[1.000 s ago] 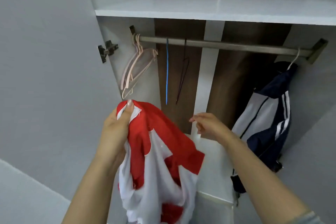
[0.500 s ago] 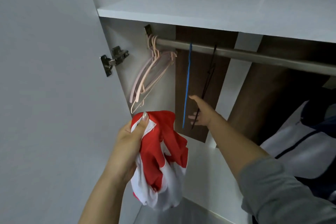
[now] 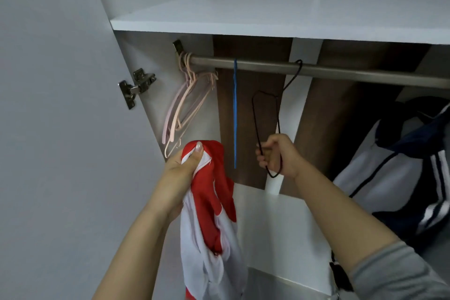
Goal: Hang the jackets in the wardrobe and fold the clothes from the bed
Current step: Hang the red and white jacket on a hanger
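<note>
One navy-and-white jacket [image 3: 399,173] already hangs on the wardrobe rail [image 3: 328,71] as the right hand [image 3: 276,156] grips a black hanger [image 3: 266,114] below it and the left hand [image 3: 185,165] clutches the unhung red-and-white jacket [image 3: 214,214].

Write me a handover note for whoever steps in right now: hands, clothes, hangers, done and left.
Left hand grips the red and white jacket, unhung.
Right hand holds the black hanger, its hook on the rail.
Blue hanger and pink hangers hang at the rail's left end.
Done: navy and white jacket hangs at right.
Left: unhook the black hanger, hang the red jacket. The bed is out of view.
</note>
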Demonstrator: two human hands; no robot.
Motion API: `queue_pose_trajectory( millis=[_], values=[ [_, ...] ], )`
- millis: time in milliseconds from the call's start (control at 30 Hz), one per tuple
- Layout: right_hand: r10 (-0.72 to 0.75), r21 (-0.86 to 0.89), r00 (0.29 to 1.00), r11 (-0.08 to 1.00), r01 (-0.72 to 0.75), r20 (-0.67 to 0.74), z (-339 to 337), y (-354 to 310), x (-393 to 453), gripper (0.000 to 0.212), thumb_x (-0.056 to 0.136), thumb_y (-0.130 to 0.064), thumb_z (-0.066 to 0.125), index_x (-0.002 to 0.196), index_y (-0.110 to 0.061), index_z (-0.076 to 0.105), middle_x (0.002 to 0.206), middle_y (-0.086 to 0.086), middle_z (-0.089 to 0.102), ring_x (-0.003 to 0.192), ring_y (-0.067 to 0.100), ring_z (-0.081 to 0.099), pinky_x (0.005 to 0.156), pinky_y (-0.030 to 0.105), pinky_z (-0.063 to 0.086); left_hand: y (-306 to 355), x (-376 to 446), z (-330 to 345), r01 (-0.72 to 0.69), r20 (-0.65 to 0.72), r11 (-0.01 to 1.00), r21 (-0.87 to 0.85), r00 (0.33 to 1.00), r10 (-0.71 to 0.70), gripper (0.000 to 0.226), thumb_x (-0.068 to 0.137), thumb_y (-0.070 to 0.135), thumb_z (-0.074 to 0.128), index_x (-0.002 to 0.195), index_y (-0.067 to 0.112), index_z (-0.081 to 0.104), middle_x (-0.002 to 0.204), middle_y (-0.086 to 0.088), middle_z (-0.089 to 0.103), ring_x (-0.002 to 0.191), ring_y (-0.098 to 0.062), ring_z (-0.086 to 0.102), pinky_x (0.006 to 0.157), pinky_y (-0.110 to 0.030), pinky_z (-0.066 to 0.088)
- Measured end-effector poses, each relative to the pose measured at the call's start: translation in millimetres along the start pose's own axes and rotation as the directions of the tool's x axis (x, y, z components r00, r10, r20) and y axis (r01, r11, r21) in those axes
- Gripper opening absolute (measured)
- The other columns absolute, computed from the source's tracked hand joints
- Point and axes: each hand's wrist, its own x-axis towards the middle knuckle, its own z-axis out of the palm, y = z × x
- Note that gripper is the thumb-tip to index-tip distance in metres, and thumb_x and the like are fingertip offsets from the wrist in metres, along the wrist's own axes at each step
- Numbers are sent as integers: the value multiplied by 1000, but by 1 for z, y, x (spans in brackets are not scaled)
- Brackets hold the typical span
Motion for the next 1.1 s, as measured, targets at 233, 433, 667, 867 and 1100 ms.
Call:
queue_pose_trajectory(
  millis=[233, 433, 667, 867, 1100],
  values=[
    [-142, -75, 979, 988, 132, -149, -9, -15, -32, 12, 72, -5, 40, 67, -15, 35, 64, 8, 44, 45, 16, 33, 41, 21, 30, 0, -25, -9, 43, 67, 994, 103, 997, -50, 36, 92, 45, 57, 112, 17, 67, 99, -10, 75, 90, -27, 73, 86, -43, 57],
    [-139, -95, 989, 986, 134, -53, -9, 54, -82, 19, 70, -6, 45, 88, -11, 46, 71, 7, 47, 49, 13, 38, 43, 22, 34, 11, -50, -40, -143, 85, 938, 315, 989, 122, 24, 94, 48, 52, 93, 30, 67, 82, 7, 75, 73, -9, 72, 63, -20, 56],
    [-62, -224, 992, 971, 87, 114, -26, 133, -183, 57, 64, -11, 51, 120, -3, 57, 83, 9, 48, 61, 14, 31, 52, 22, 28, 8, -46, -60, 158, 181, 985, 74, 969, -169, 42, 93, 49, 55, 116, 15, 64, 98, -12, 75, 86, -24, 74, 78, -38, 57],
    [13, -288, 971, 956, 58, 240, -57, 131, -280, 61, 74, -11, 52, 134, -11, 58, 88, 9, 49, 68, 17, 27, 57, 27, 19, -9, -46, -49, 401, 212, 902, -159, 906, -366, 55, 92, 51, 54, 126, 7, 59, 91, -15, 74, 78, -29, 72, 71, -42, 54],
    [-11, -247, 950, 965, 92, 312, -72, 140, -334, 59, 79, -14, 50, 138, -14, 54, 92, 9, 49, 74, 23, 21, 60, 30, 19, -8, -43, -43, 380, 292, 924, -29, 888, -356, 65, 96, 51, 45, 141, 4, 45, 139, -17, 53, 112, -35, 57, 99, -48, 41]
  ],
)
